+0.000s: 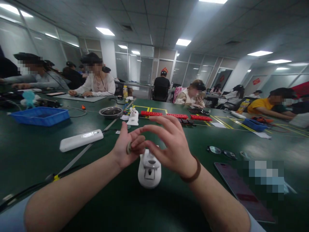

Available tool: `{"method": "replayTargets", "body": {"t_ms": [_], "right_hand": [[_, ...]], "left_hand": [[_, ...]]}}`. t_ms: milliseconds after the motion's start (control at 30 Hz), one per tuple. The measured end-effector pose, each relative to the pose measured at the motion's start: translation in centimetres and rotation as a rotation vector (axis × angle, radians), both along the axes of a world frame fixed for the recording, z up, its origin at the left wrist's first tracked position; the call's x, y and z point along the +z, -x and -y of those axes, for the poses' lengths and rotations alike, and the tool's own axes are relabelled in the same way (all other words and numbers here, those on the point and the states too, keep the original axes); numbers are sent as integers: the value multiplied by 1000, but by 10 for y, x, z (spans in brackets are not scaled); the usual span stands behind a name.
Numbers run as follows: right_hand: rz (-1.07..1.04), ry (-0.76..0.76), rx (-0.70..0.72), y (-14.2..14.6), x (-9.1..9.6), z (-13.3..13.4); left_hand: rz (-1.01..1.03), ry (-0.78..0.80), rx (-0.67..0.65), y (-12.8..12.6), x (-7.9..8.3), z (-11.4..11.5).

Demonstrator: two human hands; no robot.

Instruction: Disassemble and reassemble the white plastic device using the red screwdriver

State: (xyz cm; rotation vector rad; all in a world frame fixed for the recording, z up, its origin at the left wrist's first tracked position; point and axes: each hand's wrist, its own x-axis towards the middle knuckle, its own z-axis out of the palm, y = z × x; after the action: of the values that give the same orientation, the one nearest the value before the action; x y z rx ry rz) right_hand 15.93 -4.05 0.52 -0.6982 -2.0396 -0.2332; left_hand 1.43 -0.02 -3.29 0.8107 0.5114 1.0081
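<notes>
My left hand (126, 148) is palm up with its fingers curled. Against its palm sits a small round piece with a pale greenish rim (128, 148), partly hidden by the fingers; its kind I cannot make out. My right hand (170, 141) reaches across from the right, fingers arched and apart, thumb and index tips close to the left fingers. No object shows between them. Just below both hands a white rounded device (149, 175) with a square metal loop stands on the green table (183, 199). The right hand covers its upper part.
To the left lie a white oblong device (81, 140) and a blue tray (41, 116). A metal bowl (111, 111), a white stand (133, 117) and red strips (177, 116) are farther off. Glasses (222, 152) and a phone (243, 191) lie right. Several people sit around.
</notes>
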Motion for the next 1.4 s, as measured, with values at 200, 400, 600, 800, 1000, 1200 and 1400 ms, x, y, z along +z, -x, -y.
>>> {"method": "replayTargets", "body": {"t_ms": [200,400,600,800,1000,1200,1400], "right_hand": [[221,-59,-52,13,-10,1],[72,117,110,22,-19,-1],[-234,213,127,8,-5,-1],[-460,380,35,-12,-9,-18],[-332,589,37,-17,-9,-19],[-196,701,16,-28,-1,-17],[20,832,11,-38,2,-24]], "left_hand": [[58,316,-12,-18,24,29],[265,383,-40,-13,19,26],[221,265,120,0,10,-17],[-17,243,156,20,-32,-67],[-351,-68,64,27,-69,-65],[-934,-757,-100,34,-78,-34],[-1585,-1321,-82,15,-54,-36]]}}
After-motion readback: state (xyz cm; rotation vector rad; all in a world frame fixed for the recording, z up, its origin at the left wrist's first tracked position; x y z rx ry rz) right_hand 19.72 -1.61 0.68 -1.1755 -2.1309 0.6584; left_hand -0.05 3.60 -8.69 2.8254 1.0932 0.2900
